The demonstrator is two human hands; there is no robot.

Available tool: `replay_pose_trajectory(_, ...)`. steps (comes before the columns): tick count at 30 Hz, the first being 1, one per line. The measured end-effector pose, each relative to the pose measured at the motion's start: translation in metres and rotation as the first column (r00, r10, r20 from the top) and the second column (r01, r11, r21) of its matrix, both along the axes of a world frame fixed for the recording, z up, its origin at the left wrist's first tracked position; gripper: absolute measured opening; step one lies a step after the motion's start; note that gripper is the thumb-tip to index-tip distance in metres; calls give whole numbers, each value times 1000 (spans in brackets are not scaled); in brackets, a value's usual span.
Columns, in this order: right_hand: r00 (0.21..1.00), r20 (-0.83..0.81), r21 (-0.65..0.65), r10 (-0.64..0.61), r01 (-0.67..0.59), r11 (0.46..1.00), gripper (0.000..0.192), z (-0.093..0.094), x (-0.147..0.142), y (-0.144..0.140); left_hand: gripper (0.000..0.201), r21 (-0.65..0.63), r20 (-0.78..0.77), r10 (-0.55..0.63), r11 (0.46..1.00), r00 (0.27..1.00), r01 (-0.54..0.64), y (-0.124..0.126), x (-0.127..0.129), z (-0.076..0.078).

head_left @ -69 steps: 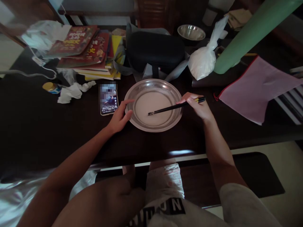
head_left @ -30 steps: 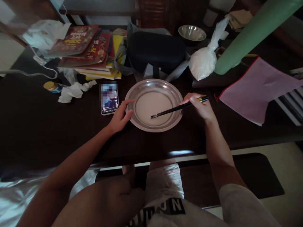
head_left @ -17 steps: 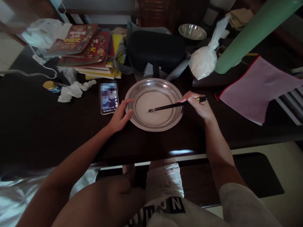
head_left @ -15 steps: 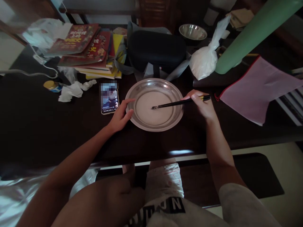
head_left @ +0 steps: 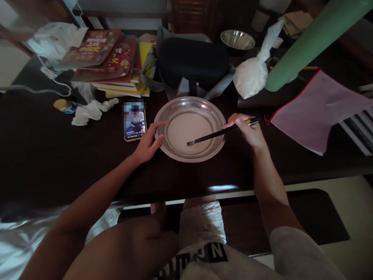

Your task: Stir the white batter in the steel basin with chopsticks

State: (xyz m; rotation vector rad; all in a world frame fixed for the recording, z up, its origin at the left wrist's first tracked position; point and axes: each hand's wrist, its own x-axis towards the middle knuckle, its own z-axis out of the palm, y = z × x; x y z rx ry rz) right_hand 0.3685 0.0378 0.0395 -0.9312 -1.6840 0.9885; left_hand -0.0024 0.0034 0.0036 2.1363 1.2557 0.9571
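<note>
A round metal basin (head_left: 194, 158) sits on the dark table in front of me, with a cloudy whitish liquid (head_left: 186, 127) in its bottom. My left hand (head_left: 148, 146) grips the left rim, its thumb and fingers on the edge. In my right hand (head_left: 246, 127), at the right side of the basin, is a pair of black chopsticks (head_left: 217, 134) held close together. They slant down to the left, and their tips are in the liquid, toward the near side of the basin. A phone (head_left: 135, 120) with a lit screen lies just left of the basin.
Behind the basin are a black case (head_left: 192, 60), a stack of books (head_left: 103, 70) and a knotted bag of white powder (head_left: 250, 77). A small jar (head_left: 64, 105) and crumpled tissue (head_left: 89, 112) lie left. On the right are a green column (head_left: 311, 48) and a pink mesh pouch (head_left: 314, 112).
The chopstick tips have moved through the liquid toward the near side of the basin. My left hand and the basin stay where they were. The phone's picture has changed.
</note>
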Motion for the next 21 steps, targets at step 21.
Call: replay_pose_trajectory(21,999,41,-4,3,-2,1000,35,1,-2,-1,60,-1,21,-13,1000,1000,13,0,0,-1)
